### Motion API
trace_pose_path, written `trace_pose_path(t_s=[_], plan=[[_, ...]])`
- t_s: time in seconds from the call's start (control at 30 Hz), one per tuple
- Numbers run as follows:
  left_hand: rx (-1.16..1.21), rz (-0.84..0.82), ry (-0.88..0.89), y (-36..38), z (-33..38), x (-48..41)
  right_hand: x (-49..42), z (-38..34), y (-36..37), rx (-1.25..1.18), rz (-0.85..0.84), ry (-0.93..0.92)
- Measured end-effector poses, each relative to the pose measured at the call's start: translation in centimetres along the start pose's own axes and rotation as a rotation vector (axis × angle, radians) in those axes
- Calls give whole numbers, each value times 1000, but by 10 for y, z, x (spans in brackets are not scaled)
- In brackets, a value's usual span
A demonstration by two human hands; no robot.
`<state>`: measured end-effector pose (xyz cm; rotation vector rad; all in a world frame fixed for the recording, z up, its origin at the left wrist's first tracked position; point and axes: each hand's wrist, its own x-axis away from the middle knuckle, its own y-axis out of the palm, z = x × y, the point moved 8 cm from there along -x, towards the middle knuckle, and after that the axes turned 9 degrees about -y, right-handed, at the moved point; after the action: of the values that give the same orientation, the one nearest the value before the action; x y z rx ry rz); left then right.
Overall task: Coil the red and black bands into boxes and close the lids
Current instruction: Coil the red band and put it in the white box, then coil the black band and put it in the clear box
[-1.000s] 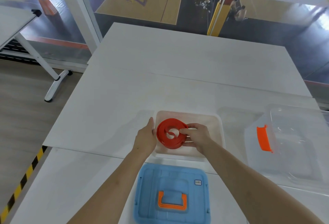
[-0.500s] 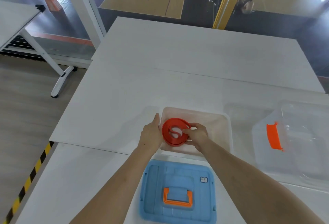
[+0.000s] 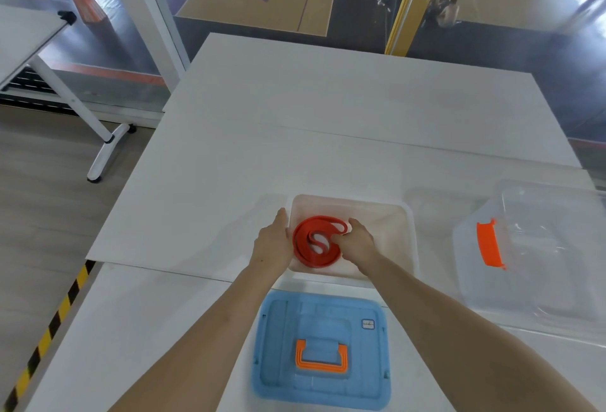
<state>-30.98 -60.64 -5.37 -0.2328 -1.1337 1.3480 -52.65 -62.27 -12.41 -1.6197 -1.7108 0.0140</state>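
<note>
A coiled red band point(image 3: 306, 249) lies inside the open translucent box point(image 3: 398, 228) in the middle of the white table. My left hand point(image 3: 273, 242) rests against the box's left wall and the coil's left side. My right hand point(image 3: 355, 242) presses on the coil's right side with the fingers curled into it. The coil's outer loop bulges toward the far right. A blue lid point(image 3: 323, 351) with an orange handle lies flat just in front of the box. No black band is in view.
A second clear box point(image 3: 531, 251) with an orange latch stands at the right, lying open. The white table point(image 3: 295, 123) stretches far ahead. A yellow-black floor stripe point(image 3: 49, 329) runs along the left edge. Another table stands at the far left.
The red coil has loosened and spread, its outer loop springing out to the far right. Both hands stay at its sides. The camera has tilted slightly downward.
</note>
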Motion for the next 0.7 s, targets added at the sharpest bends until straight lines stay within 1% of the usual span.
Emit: trace_pose_path(t_s=[0.1,0.23,0.33,0.47,0.57,0.7], plan=[[-49,16,45,-7,5,8,19,-22,-16,179,22,-105],[-151,90,138,-20,15,37,58,-43,-31,384,46,-273],[-225,134,248,-21,21,76,105,-53,-38,540,75,-371],[-326,153,373,-6,25,129,188,-46,-53,649,164,-478],[-379,147,492,18,33,173,250,-16,-71,696,253,-469],[-451,73,554,66,34,227,319,35,-102,723,368,-412]])
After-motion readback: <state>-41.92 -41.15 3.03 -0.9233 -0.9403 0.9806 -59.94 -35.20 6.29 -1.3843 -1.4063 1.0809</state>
